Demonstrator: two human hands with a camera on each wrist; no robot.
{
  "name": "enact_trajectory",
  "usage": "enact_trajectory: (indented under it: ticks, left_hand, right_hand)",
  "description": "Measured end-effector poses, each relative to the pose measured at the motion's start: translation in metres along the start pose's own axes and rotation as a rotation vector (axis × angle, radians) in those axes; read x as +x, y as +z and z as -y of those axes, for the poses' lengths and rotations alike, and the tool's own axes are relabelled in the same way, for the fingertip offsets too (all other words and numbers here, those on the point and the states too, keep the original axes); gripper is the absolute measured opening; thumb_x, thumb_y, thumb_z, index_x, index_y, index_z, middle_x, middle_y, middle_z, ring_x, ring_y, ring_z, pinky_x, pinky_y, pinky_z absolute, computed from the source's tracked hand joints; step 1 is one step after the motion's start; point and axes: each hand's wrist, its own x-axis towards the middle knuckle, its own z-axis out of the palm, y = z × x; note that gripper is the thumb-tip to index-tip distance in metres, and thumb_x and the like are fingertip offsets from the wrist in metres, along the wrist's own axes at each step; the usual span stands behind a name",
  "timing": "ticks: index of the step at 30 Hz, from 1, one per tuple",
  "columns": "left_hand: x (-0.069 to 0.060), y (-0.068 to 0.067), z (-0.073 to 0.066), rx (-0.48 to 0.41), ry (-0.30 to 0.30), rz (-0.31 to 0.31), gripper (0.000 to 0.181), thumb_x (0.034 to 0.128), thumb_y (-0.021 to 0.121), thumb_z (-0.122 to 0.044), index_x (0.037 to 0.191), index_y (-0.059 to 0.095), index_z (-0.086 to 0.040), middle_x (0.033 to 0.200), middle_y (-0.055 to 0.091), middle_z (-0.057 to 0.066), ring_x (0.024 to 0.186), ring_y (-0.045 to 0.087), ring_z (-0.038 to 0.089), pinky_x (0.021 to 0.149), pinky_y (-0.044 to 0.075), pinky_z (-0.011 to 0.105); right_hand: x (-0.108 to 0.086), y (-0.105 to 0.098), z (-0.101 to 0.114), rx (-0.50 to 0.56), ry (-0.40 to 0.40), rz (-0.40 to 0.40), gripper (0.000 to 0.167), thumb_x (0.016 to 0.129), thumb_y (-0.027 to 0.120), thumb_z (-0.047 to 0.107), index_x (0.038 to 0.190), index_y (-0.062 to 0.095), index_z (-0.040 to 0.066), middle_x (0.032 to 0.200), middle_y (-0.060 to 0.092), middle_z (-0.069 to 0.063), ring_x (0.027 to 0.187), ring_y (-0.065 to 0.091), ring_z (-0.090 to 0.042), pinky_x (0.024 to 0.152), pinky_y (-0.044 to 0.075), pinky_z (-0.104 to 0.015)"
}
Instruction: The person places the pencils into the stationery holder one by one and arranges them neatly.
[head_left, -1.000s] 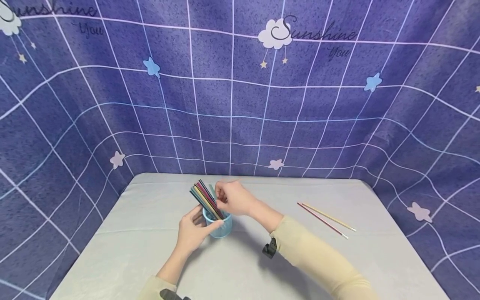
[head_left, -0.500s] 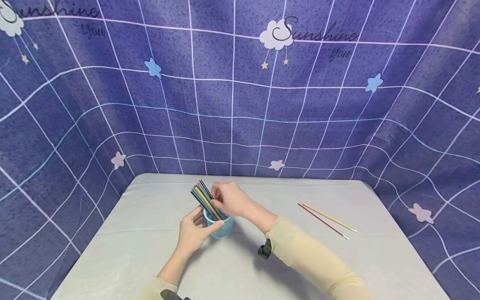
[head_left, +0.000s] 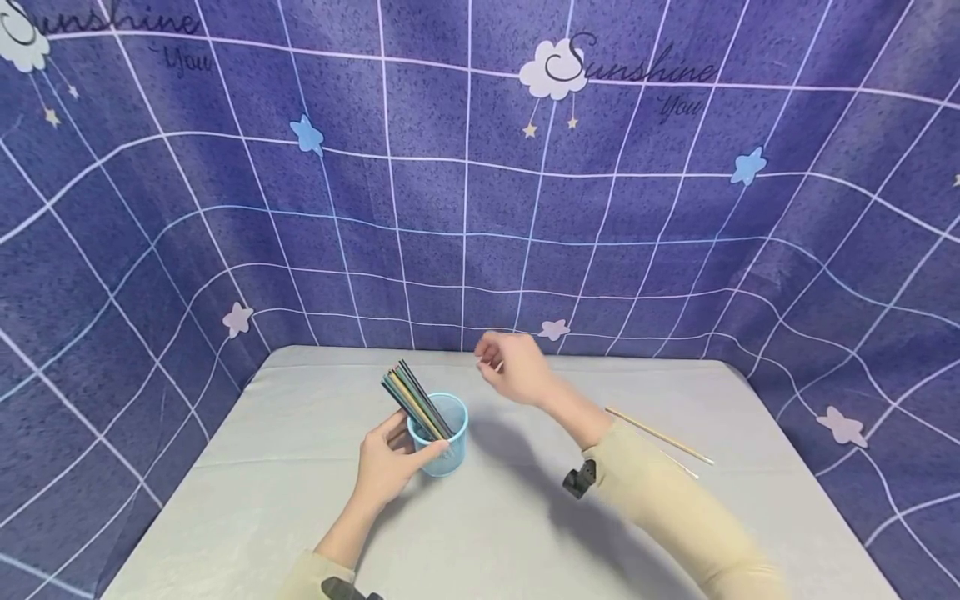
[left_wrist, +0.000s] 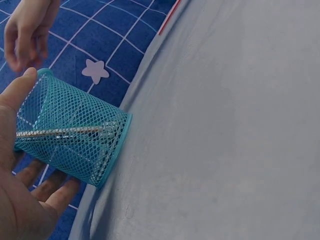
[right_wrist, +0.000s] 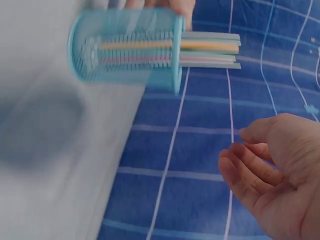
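Observation:
A light-blue mesh pen cup stands on the table, with my left hand wrapped around its left side and the thumb at the rim. Thin coloured sticks, dark, teal and yellow, lean leftward out of it. In the right wrist view, pale and yellow sticks jut past the rim. My right hand hovers up and right of the cup, apart from it. Its fingers are loosely bent, and nothing shows between them in the right wrist view.
On the right of the table lie a yellow stick and a second stick, mostly hidden behind the right sleeve. A purple-blue grid-patterned curtain surrounds the back and sides of the pale tablecloth.
My right hand has come away from the sticks in the cup and moved up and right. The left hand and the cup have stayed put.

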Motion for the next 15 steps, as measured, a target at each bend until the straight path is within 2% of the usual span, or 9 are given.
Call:
enact_trajectory:
  ticks: [6,15]
  left_hand:
    - [0.000,0.000,0.001,-0.007,-0.008,0.004,0.076,0.0758,0.099,-0.030,0.142,0.066,-0.011,0.135,0.073,0.018,0.122,0.073,0.039,0.102,0.065,0.042]
    - [0.001,0.000,0.001,-0.016,-0.013,0.006,0.076,0.0762,0.099,-0.029,0.142,0.066,-0.011,0.135,0.074,0.018,0.123,0.073,0.039,0.103,0.065,0.042]
  right_hand:
    - [-0.016,-0.034,-0.027,-0.047,0.079,-0.001,0.010,0.091,0.075,0.005,0.101,0.074,0.003,0.086,0.079,-0.007,0.075,0.075,-0.019,0.071,0.067,-0.032]
    - [-0.044,-0.071,-0.067,-0.106,0.154,-0.037,0.010,0.091,0.073,0.005,0.100,0.076,0.003,0.088,0.080,-0.009,0.077,0.076,-0.022,0.076,0.068,-0.042]
